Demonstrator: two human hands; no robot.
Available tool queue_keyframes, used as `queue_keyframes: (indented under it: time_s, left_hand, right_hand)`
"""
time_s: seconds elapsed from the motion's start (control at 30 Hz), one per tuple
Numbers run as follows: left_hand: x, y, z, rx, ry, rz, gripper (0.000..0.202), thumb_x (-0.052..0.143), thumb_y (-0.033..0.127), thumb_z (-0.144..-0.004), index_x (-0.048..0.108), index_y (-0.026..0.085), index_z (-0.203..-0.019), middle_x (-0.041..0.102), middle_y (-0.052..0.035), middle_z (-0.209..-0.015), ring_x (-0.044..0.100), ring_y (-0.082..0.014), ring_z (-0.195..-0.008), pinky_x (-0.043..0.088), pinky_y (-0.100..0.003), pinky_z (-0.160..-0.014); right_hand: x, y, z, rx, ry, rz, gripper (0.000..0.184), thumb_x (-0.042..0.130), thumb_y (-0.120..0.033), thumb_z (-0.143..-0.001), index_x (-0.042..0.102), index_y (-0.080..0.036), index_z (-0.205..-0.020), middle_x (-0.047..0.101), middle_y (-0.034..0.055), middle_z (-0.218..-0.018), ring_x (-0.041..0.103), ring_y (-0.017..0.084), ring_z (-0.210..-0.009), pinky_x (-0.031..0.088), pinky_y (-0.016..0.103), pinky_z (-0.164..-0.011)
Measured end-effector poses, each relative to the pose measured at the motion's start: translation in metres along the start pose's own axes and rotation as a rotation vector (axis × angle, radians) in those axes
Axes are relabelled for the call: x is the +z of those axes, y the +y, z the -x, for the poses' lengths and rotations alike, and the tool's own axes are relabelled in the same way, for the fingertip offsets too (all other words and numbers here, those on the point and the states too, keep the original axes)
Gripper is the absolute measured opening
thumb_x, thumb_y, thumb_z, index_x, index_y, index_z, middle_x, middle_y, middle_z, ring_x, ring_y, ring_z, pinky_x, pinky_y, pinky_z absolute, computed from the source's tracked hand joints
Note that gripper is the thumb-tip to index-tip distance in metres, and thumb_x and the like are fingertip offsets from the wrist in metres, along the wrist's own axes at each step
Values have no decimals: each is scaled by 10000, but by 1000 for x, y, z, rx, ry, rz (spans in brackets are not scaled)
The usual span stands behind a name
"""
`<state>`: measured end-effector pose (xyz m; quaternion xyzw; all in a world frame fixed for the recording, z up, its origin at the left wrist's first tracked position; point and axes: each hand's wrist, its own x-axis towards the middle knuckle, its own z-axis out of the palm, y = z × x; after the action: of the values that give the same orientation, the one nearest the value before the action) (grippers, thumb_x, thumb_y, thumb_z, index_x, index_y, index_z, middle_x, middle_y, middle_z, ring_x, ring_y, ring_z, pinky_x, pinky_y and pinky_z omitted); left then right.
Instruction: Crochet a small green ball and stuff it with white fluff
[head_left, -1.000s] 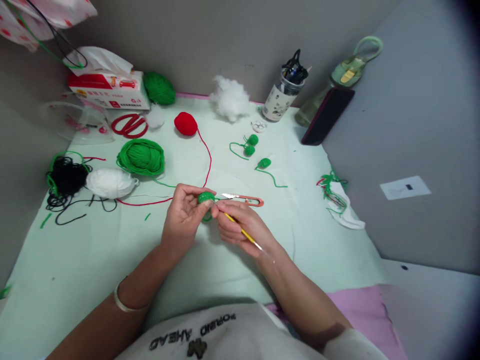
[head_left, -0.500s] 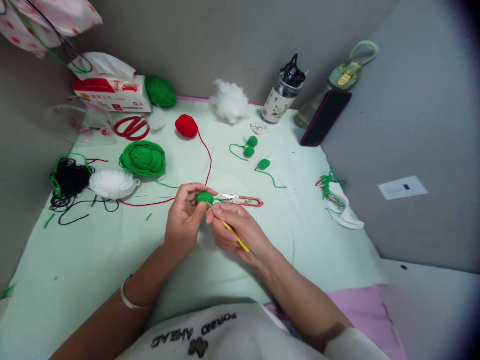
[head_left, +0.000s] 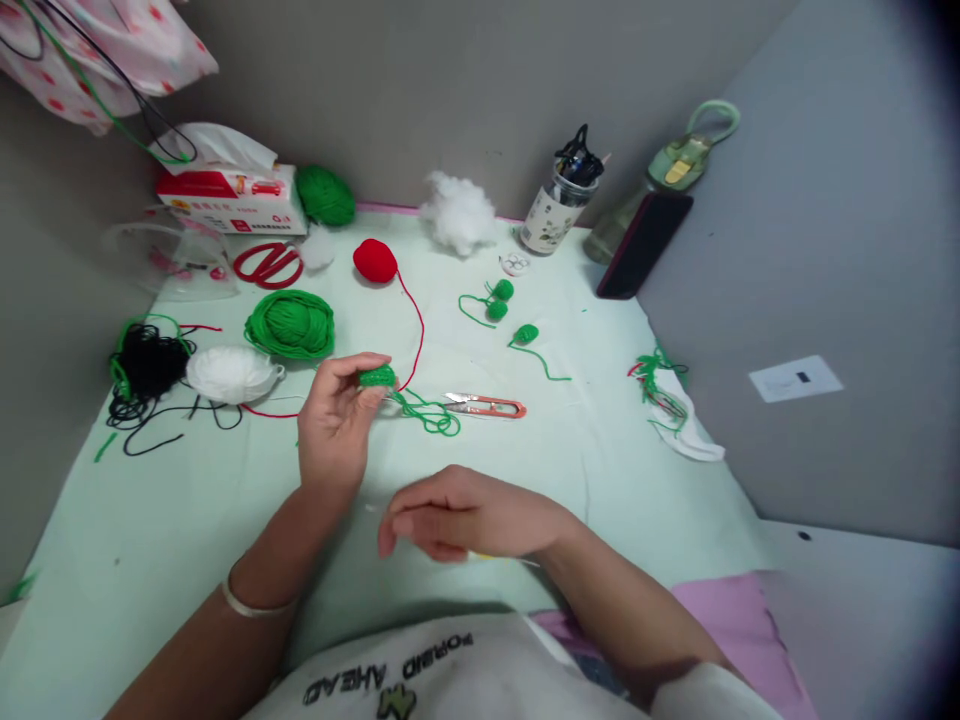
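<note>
My left hand (head_left: 337,415) is closed on a small green crocheted piece (head_left: 377,377), held between thumb and fingers above the table. A loose tangle of green yarn (head_left: 431,412) trails from it toward the orange-handled thread snips (head_left: 487,405). Lower and to the right, my right hand (head_left: 469,515) is curled with its back upward. A sliver of the yellow crochet hook (head_left: 486,557) shows beneath its palm; the hook's tip is hidden. The two hands are apart.
Green yarn (head_left: 291,325), white yarn (head_left: 234,374), black yarn (head_left: 150,360) and red yarn (head_left: 375,261) lie to the left and behind. Red scissors (head_left: 268,265) and a tissue box (head_left: 232,205) are at back left. Small green crocheted pieces (head_left: 526,334), stuffing (head_left: 459,215) and a phone (head_left: 645,245) are beyond.
My right hand has drawn back toward my body and away from the green piece, with the hook turned under the palm. My left hand has shifted left with the piece, uncovering the loose green yarn.
</note>
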<state>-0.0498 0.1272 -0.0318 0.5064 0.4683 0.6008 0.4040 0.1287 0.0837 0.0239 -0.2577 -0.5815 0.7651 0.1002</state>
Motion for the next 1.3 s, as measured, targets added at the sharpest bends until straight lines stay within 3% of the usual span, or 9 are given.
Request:
queue_keyframes:
  time_s: [0.13, 0.3, 0.43, 0.57, 0.7, 0.8, 0.9, 1.17, 1.3]
  left_hand:
    - [2, 4, 1, -179, -21, 147, 176, 729, 254, -883, 679, 221, -1049, 716, -57, -1109, 645, -178, -964, 515, -293, -862]
    - [10, 6, 8, -244, -62, 177, 176, 731, 277, -875, 687, 234, -1040, 710, -47, -1075, 638, -185, -949, 512, -295, -841]
    - [12, 6, 11, -284, -61, 204, 190, 740, 290, -866, 671, 222, -1030, 695, -39, -1031, 631, -174, -918, 504, -282, -827]
    - [13, 7, 11, -336, -58, 252, 170, 723, 276, -885, 634, 215, -1017, 693, -22, -968, 622, -146, -816, 501, -272, -783]
    - [15, 8, 14, -352, -82, 291, 180, 728, 271, -893, 612, 219, -1019, 711, -32, -1026, 642, -145, -845, 516, -288, -814]
    - [16, 7, 16, -325, -66, 291, 186, 738, 262, -889, 611, 224, -1020, 700, -23, -1026, 641, -143, -868, 519, -283, -819]
    - [17, 5, 17, -295, -54, 274, 202, 760, 267, -878, 620, 218, -1016, 694, -21, -993, 653, -155, -916, 525, -294, -849]
    - [21, 5, 22, -259, -123, 281, 233, 778, 309, -883, 608, 214, -1011, 725, -54, -1082, 686, -180, -1013, 545, -329, -897]
    - [18, 5, 20, -279, -187, 315, 200, 765, 286, -897, 598, 220, -984, 746, -51, -1078, 696, -176, -1020, 549, -317, -887]
  right_hand:
    - [-7, -2, 7, 50, 445, 796, 248, 584, -391, -1009, 713, -193, -937, 643, 47, -860, 553, 175, -779, 381, 313, -711]
    - [-18, 0, -7, -115, 910, 746, 232, 637, -370, -987, 651, -216, -1159, 660, 95, -1141, 598, 220, -1042, 447, 353, -884]
    - [-23, 4, -21, -236, 800, 470, 207, 607, -325, -993, 650, -201, -833, 659, 51, -960, 610, 191, -950, 463, 344, -882]
    - [-26, 2, -20, -446, 888, 49, 292, 632, -317, -958, 608, -209, -688, 688, 53, -1019, 650, 194, -1006, 491, 334, -889]
    - [-27, -1, -17, -451, 772, -262, 211, 657, -384, -920, 611, -223, -791, 680, 10, -970, 546, 95, -547, 411, 270, -517]
    - [-25, 1, -19, -304, 935, -64, 188, 721, -365, -888, 611, -238, -974, 680, -1, -1030, 458, 71, -536, 361, 253, -509]
    - [-24, 5, -22, -191, 925, 258, 133, 659, -352, -945, 630, -222, -947, 657, -18, -858, 509, 114, -670, 390, 265, -640]
    - [-20, 11, -26, -146, 1014, 387, 289, 651, -349, -938, 582, -203, -698, 440, -72, -570, 358, 98, -546, 267, 273, -549]
    - [-18, 7, -20, -197, 999, 574, 251, 592, -303, -989, 615, -205, -759, 568, -35, -663, 467, 119, -617, 334, 270, -606]
